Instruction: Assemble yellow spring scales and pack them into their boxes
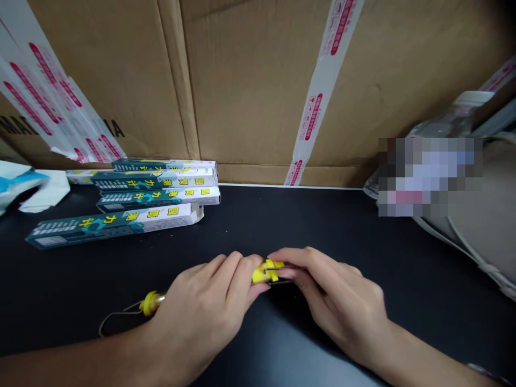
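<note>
A slim tube-shaped spring scale with yellow end caps lies across the black tabletop. My left hand is wrapped round its body, hiding most of it. Its left yellow cap and a thin wire loop stick out past my left wrist. My right hand pinches the right yellow end and a small metal hook there, fingers closed.
Several long teal-and-white boxes lie at the back left. Cardboard cartons with printed tape wall off the back. White and blue packaging sits at the far left, and a grey plastic bag at the right.
</note>
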Motion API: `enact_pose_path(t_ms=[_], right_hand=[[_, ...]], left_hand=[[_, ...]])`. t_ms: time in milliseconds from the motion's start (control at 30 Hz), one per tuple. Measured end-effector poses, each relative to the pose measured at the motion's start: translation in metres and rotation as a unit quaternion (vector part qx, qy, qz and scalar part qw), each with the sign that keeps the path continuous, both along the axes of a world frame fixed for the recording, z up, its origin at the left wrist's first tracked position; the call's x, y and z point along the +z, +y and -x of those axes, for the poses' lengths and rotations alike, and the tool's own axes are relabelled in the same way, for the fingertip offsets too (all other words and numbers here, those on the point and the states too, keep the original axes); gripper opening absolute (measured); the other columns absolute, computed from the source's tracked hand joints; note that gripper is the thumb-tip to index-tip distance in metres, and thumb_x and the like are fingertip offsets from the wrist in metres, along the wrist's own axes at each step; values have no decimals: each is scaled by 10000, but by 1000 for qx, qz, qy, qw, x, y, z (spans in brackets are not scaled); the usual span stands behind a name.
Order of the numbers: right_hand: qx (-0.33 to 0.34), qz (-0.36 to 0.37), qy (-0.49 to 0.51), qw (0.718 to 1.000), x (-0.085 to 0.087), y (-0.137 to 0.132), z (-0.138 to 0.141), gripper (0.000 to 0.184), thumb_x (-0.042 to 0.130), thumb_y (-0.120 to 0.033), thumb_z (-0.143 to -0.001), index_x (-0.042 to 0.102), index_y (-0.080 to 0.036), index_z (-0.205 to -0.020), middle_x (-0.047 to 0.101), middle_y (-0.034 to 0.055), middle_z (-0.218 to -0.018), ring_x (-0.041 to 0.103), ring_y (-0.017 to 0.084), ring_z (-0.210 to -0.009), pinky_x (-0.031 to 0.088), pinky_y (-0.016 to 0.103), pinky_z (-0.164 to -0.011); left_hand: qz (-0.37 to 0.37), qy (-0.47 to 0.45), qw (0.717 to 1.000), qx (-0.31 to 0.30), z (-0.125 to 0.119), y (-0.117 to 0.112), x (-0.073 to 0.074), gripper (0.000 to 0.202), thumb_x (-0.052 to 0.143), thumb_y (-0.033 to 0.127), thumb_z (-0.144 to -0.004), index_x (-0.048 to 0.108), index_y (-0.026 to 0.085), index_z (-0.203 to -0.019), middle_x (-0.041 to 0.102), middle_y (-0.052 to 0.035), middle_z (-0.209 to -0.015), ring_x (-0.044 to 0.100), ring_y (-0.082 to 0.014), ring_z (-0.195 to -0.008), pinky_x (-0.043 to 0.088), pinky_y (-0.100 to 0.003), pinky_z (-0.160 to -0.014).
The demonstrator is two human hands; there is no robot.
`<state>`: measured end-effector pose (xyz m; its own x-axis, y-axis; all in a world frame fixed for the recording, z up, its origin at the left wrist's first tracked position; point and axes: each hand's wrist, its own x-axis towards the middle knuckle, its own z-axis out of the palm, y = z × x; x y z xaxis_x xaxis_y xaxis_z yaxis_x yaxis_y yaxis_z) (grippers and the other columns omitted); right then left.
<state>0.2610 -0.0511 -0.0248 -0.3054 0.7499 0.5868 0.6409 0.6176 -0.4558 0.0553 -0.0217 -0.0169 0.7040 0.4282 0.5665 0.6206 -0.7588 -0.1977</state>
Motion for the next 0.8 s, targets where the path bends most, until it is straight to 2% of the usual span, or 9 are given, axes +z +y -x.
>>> enact_pose_path(t_ms=[100, 167, 233, 267, 333, 400, 467, 667, 800], right_hand=[[-7, 139, 165, 976, 6, 0, 6, 57, 591, -222, -967, 623, -221, -1014, 680, -18, -786, 665, 94, -611, 557, 171, -578], [19, 239, 277, 930, 8, 1, 10, 122, 612, -330, -955, 618, -207, -951, 618, -27, -699, 623, 95, -528, 538, 174, -477], [47, 275, 351, 894, 8, 2, 12, 202, 637, -381, -932, 584, -214, -1031, 598, -19, -746, 629, 111, -555, 550, 193, -459], [54, 264, 369, 889, 8, 3, 12, 258, 658, -378, -918, 549, -231, -1100, 594, -14, -798, 638, 119, -589, 563, 205, -470], [59, 212, 330, 918, 6, 4, 10, 315, 682, -306, -908, 506, -270, -1167, 582, 2, -912, 656, 129, -679, 600, 237, -549], [56, 138, 195, 969, 5, 5, 4, 241, 679, -214, -909, 559, -263, -1112, 573, 24, -985, 661, 134, -760, 615, 268, -674], [40, 67, 50, 996, 4, 8, -2, 169, 682, -177, -907, 609, -235, -1049, 584, 47, -1027, 665, 145, -827, 601, 278, -754], [-33, -62, -97, 993, 5, 12, -9, 91, 632, -149, -937, 651, -210, -1002, 547, 117, -1255, 624, 203, -1008, 559, 349, -860], [-8, -106, -122, 987, 6, 13, -6, 63, 630, -106, -929, 632, -167, -942, 664, 91, -994, 571, 249, -1018, 519, 404, -878]], left_hand=[[15, -3, 1000, 0, 0, 0, 0, 251, 318, 265, -1069, 525, 127, -1109, 716, -35, -842, 714, -177, -686, 474, -297, -501], [45, 3, 999, 4, 1, 1, -1, 288, 307, 273, -1072, 471, 100, -1234, 725, -40, -876, 718, -167, -687, 492, -290, -516], [71, 21, 997, 16, 2, 0, -2, 318, 286, 271, -1074, 409, 105, -1315, 725, -39, -878, 718, -168, -669, 494, -283, -509], [79, 34, 996, 24, 3, 0, -3, 315, 276, 267, -1073, 399, 119, -1323, 723, -40, -874, 717, -174, -658, 490, -281, -498], [96, 60, 993, 36, 4, 0, -3, 300, 261, 258, -1071, 408, 144, -1308, 722, -50, -878, 718, -188, -648, 480, -275, -488], [137, 79, 986, 44, 4, 2, 0, 282, 269, 245, -1066, 434, 156, -1277, 721, -51, -861, 716, -193, -634, 469, -263, -486], [218, 93, 970, 56, 2, 6, 8, 257, 299, 234, -1058, 464, 175, -1246, 714, -27, -807, 710, -193, -611, 451, -252, -478], [472, 15, 881, 22, 6, 22, 29, 242, 483, 410, -999, 496, 285, -1206, 694, 38, -847, 708, -171, -791, 496, -230, -641], [495, 0, 869, 8, 10, 25, 31, 268, 526, 370, -974, 489, 269, -1220, 675, 30, -881, 676, -151, -755, 487, -228, -671]])
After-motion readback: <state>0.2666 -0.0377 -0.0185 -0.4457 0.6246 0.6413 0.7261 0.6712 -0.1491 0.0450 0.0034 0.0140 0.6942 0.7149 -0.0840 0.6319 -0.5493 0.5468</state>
